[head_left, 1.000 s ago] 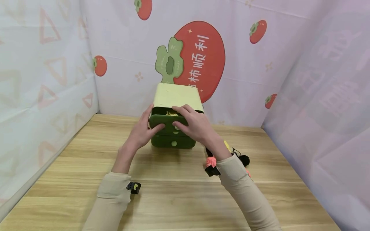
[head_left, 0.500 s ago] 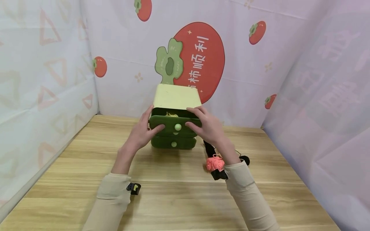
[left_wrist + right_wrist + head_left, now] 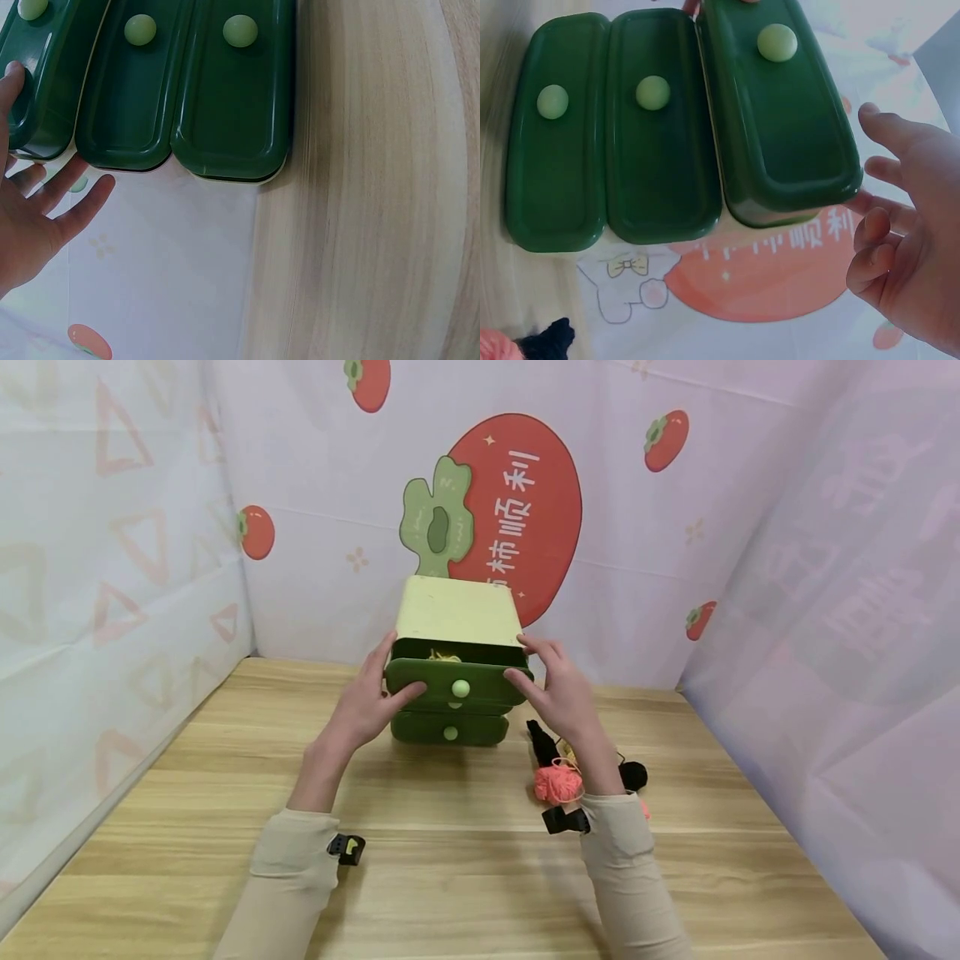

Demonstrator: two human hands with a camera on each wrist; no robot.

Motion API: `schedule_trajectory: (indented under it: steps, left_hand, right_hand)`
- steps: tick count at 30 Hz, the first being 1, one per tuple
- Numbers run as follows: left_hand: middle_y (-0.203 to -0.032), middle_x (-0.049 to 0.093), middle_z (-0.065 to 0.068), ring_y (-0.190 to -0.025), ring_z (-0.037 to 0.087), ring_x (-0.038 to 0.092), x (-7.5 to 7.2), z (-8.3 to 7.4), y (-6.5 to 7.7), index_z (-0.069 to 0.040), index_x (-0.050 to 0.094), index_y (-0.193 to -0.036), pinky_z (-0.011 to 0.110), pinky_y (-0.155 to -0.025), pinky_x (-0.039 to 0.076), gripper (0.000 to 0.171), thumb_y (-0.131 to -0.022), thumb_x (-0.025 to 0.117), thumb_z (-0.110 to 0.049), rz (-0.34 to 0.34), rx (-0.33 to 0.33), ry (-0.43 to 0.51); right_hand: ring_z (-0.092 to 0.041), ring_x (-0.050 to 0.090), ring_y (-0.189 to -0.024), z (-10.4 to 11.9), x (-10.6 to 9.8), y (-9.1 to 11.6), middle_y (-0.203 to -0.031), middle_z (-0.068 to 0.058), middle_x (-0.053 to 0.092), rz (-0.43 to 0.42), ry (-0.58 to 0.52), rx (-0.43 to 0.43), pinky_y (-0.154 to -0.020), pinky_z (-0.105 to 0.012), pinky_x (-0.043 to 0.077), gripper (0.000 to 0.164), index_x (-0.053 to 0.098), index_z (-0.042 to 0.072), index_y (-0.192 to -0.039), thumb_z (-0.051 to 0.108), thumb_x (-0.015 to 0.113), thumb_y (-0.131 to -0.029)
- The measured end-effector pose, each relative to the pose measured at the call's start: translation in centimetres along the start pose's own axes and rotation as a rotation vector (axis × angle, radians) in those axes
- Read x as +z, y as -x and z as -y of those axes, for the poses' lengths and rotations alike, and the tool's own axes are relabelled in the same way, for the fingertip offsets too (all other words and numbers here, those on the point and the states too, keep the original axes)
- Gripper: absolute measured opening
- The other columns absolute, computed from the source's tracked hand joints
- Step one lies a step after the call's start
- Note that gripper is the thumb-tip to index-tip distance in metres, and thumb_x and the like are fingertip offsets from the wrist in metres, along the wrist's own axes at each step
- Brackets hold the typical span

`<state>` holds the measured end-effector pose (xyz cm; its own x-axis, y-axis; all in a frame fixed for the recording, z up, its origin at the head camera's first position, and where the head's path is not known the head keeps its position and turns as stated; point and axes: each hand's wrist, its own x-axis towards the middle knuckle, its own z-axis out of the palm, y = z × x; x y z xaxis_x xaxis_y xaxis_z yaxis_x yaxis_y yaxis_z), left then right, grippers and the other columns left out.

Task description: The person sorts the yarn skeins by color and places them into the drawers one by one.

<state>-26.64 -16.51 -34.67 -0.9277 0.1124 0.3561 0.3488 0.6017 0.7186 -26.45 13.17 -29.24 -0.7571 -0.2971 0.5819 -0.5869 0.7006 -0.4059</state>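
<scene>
A small drawer cabinet (image 3: 459, 610) with a pale yellow top and green drawer fronts stands near the back wall. Its top drawer (image 3: 491, 683) is pulled partway out, with a yellow stringy bundle (image 3: 444, 657) showing inside. My left hand (image 3: 363, 706) is at the drawer's left end, thumb resting on the green front and fingers spread along the side. At the right end, my right hand (image 3: 562, 697) has its thumb and fingers parted around the corner. The right wrist view shows that thumb (image 3: 889, 127) off the drawer front. Both lower drawers (image 3: 660, 150) are pushed in.
Right of the cabinet, under my right forearm, lie a coral yarn bundle (image 3: 558, 784), a black fuzzy piece (image 3: 542, 743) and a black ball (image 3: 633, 775) on the wooden table (image 3: 450, 877). Printed cloth walls (image 3: 322, 602) surround the table.
My right hand has slid rightward along the top drawer's front to its right corner, uncovering the round knob. The left hand stays where it was.
</scene>
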Motion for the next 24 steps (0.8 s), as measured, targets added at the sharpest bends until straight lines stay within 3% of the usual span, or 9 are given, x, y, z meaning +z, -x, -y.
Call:
schedule_trajectory:
  steps: [3, 7, 13, 19, 24]
  left_hand:
    - [-0.167, 0.013, -0.005, -0.123, 0.033, 0.057, 0.0, -0.1, 0.0, -0.042, 0.003, -0.158, 0.05, -0.096, 0.05, 0.095, -0.087, 0.06, -0.068, -0.003, 0.001, -0.002]
    - [-0.167, 0.014, -0.005, -0.122, 0.033, 0.058, 0.1, -0.1, -0.2, -0.042, 0.003, -0.158, 0.05, -0.096, 0.05, 0.095, -0.087, 0.06, -0.068, -0.008, 0.008, -0.007]
    - [-0.167, 0.015, -0.004, -0.123, 0.032, 0.057, 0.2, -0.2, -0.2, -0.041, 0.004, -0.159, 0.049, -0.095, 0.051, 0.095, -0.088, 0.061, -0.067, -0.003, 0.01, -0.007]
    - [-0.167, 0.015, -0.005, -0.123, 0.033, 0.057, 0.2, -0.4, -0.3, -0.041, 0.003, -0.159, 0.051, -0.097, 0.05, 0.096, -0.087, 0.061, -0.068, 0.001, 0.003, -0.005]
    - [-0.167, 0.012, -0.006, -0.113, 0.033, 0.062, 0.0, -0.3, -0.2, -0.042, 0.001, -0.158, 0.051, -0.096, 0.05, 0.097, -0.086, 0.059, -0.071, 0.005, -0.023, -0.01]
  right_hand:
    - [-0.022, 0.042, -0.06, -0.6, -0.2, 0.2, -0.125, -0.011, 0.059, -0.038, -0.037, 0.041, -0.053, -0.033, 0.036, 0.05, 0.055, 0.015, -0.141, 0.033, 0.067, -0.096]
    - [-0.026, 0.05, -0.066, -1.5, -0.2, 0.4, -0.125, -0.013, 0.061, -0.112, -0.013, 0.11, -0.059, -0.034, 0.039, 0.048, 0.057, 0.013, -0.139, 0.036, 0.063, -0.097]
    - [-0.025, 0.051, -0.068, -2.6, -0.2, 0.9, -0.12, -0.012, 0.066, -0.202, 0.0, 0.243, -0.062, -0.035, 0.04, 0.044, 0.061, 0.012, -0.134, 0.039, 0.06, -0.099]
    - [-0.031, 0.062, -0.084, -3.9, -0.4, 1.4, -0.12, -0.012, 0.066, -0.195, 0.035, 0.288, -0.067, -0.042, 0.047, 0.045, 0.061, 0.013, -0.133, 0.038, 0.065, -0.096]
    - [-0.035, 0.062, -0.108, -4.8, -0.4, 1.6, -0.121, -0.013, 0.065, -0.145, 0.035, 0.287, -0.082, -0.052, 0.051, 0.047, 0.062, 0.012, -0.133, 0.038, 0.067, -0.094]
